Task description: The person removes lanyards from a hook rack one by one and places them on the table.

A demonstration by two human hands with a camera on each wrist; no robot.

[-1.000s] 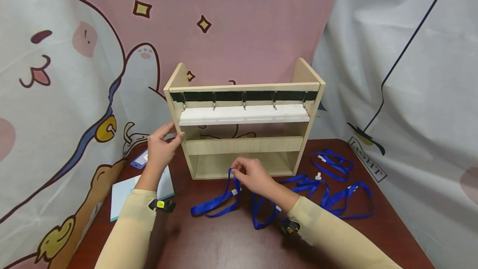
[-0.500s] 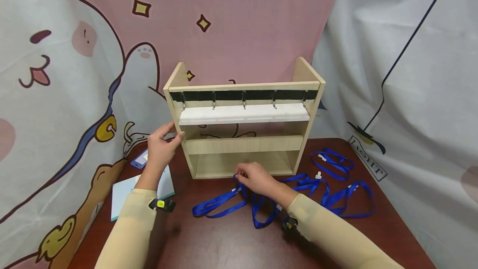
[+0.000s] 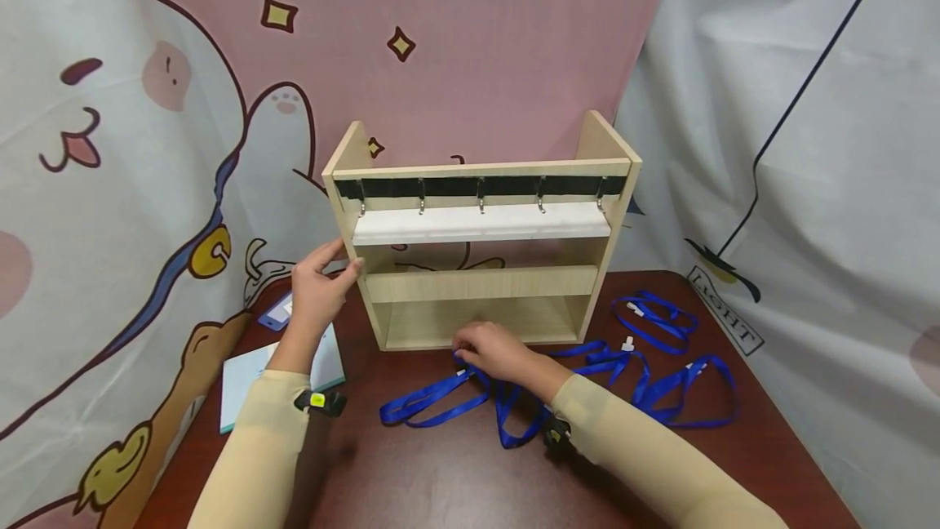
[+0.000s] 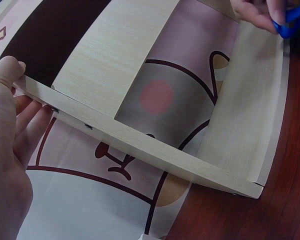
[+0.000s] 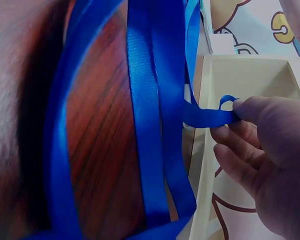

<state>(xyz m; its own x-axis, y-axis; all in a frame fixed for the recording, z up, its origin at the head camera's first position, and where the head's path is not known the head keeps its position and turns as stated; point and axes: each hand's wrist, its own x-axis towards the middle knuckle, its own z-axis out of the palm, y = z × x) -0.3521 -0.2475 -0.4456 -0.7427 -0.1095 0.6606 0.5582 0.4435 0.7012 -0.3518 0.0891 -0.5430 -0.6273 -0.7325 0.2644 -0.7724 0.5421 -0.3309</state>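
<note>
A small wooden rack [image 3: 481,284] stands at the back of the table. My left hand [image 3: 317,296] holds its left side panel [image 4: 125,142], thumb on one face and fingers on the other. In front of the rack, my right hand [image 3: 495,351] pinches a blue lanyard [image 5: 207,117] between thumb and fingers, low near the base. The rest of that lanyard lies on the table to the left of the hand. Several metal hooks [image 3: 481,202] line a black strip across the rack's upper front, above a white ledge [image 3: 481,227]. Nothing hangs from the hooks.
More blue lanyards with white clips lie on the right, one coil [image 3: 661,321] farther back and another loop [image 3: 705,394] nearer. An open booklet [image 3: 246,374] and a blue card [image 3: 275,314] lie left. Printed cloth [image 3: 507,39] hangs behind the rack.
My right hand has lowered slightly and shifted about beside the rack's base with the lanyard pinched, and the lanyard's raised end came down. My left hand stays on the side panel.
</note>
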